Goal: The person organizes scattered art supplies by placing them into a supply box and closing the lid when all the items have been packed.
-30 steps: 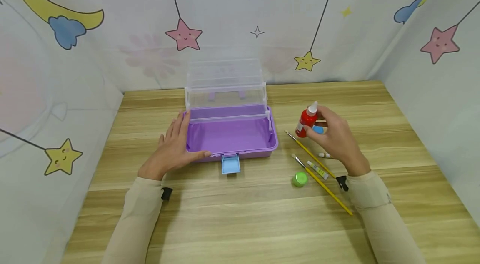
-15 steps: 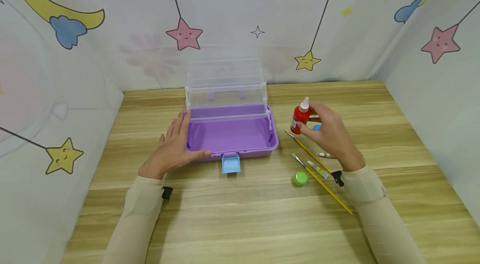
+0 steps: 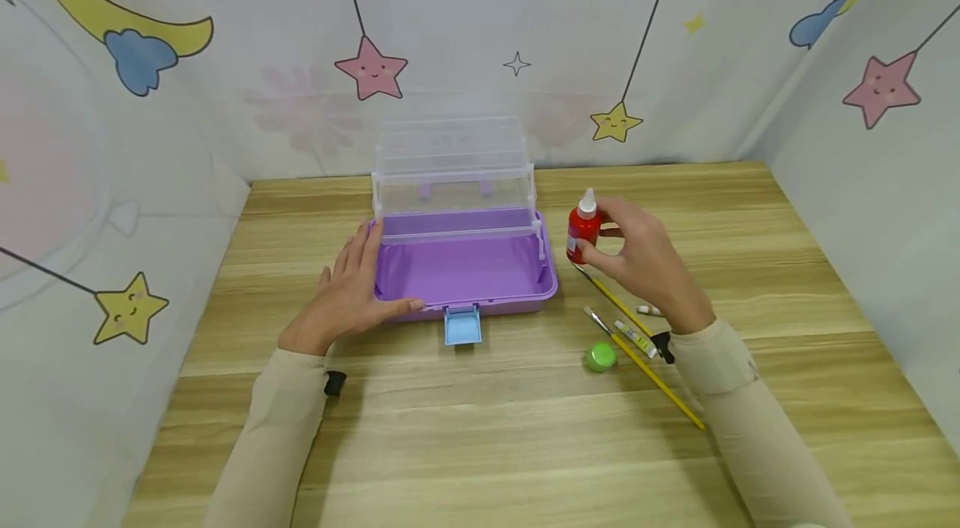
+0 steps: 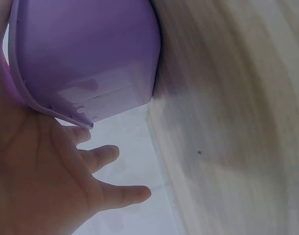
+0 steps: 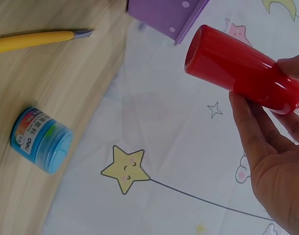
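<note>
My right hand [image 3: 643,255] grips a red squeeze bottle [image 3: 582,233] with a white nozzle cap between thumb and fingers. In the right wrist view the red bottle [image 5: 240,68] is off the table, its base toward the purple box [image 5: 164,17]. The purple storage box [image 3: 465,270] stands with its clear lid [image 3: 450,146] raised and its blue latch [image 3: 462,326] hanging down in front. My left hand [image 3: 341,295] rests on the box's left rim, fingers spread and thumb along the front edge. The left wrist view shows the palm [image 4: 37,171] against the rim.
Right of the box lie two yellow paintbrushes [image 3: 660,382], a paint tube [image 3: 636,339], a white-capped tube [image 3: 649,311] and a green-lidded jar [image 3: 600,357]. A blue paint jar [image 5: 41,139] shows in the right wrist view. A patterned curtain [image 3: 465,28] hangs behind the table.
My right hand has carried the red bottle to the left, closer to the box's right side, and slightly up in the view. The left hand stays on the rim.
</note>
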`<state>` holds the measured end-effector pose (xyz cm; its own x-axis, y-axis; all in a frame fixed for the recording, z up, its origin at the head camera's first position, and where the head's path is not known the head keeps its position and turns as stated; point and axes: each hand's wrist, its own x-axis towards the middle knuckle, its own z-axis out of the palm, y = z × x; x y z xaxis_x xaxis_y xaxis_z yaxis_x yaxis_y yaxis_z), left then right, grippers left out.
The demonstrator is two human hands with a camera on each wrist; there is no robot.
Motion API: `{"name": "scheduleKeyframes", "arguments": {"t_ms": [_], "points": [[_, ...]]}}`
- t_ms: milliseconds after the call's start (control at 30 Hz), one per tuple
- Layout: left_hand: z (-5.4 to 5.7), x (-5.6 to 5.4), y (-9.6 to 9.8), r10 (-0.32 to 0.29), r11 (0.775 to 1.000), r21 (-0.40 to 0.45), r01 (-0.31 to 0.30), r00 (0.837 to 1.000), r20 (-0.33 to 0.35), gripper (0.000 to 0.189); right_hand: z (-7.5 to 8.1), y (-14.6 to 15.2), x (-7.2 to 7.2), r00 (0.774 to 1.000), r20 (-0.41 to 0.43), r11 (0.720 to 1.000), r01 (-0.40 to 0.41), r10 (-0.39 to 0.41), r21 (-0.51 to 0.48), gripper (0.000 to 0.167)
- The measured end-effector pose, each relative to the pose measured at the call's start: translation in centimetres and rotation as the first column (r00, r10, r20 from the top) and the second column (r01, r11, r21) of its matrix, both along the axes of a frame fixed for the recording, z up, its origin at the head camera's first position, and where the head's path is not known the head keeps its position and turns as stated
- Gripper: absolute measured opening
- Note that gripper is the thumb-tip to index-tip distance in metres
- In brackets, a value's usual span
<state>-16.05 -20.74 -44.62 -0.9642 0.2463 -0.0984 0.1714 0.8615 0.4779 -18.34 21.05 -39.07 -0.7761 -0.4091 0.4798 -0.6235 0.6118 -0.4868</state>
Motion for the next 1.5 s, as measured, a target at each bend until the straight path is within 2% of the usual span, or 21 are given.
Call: {"name": "scheduleKeyframes", "arguments": {"t_ms": [267,467,733,1067,1333,1500], "points": [[0.2,0.0,-0.1,0.000,1.000,-0.001,0.000,1.000,-0.008,0.131,0.2,-1.2,-0.5,0.998,-0.031,0.999,-0.054,0.054,-0.009,0.045],[0.2,-0.1,-0.1,-0.002,1.000,-0.003,0.002,1.000,-0.011,0.132,0.5,-2.4,-0.8,0.995,-0.037,0.996,-0.090,0.091,0.026,0.046],[0.3,-0.1,-0.1,-0.001,1.000,0.005,0.001,1.000,0.001,0.132,0.8,-4.0,-0.9,0.991,-0.017,0.990,-0.130,0.130,0.047,0.046],[0.2,0.0,-0.1,0.001,1.000,-0.003,-0.001,1.000,0.003,0.133,1.0,-5.7,-1.1,0.990,0.001,0.983,-0.141,0.142,0.121,0.049],[0.0,-0.1,-0.1,0.002,1.000,-0.005,-0.001,1.000,0.005,0.133,0.9,-6.8,-1.6,0.986,-0.029,0.960,-0.156,0.167,0.232,0.049],[0.1,0.0,0.0,0.002,1.000,-0.005,-0.002,1.000,0.004,0.133,1.2,-7.6,-1.7,0.980,0.017,0.947,-0.194,0.197,0.257,0.047]]}}
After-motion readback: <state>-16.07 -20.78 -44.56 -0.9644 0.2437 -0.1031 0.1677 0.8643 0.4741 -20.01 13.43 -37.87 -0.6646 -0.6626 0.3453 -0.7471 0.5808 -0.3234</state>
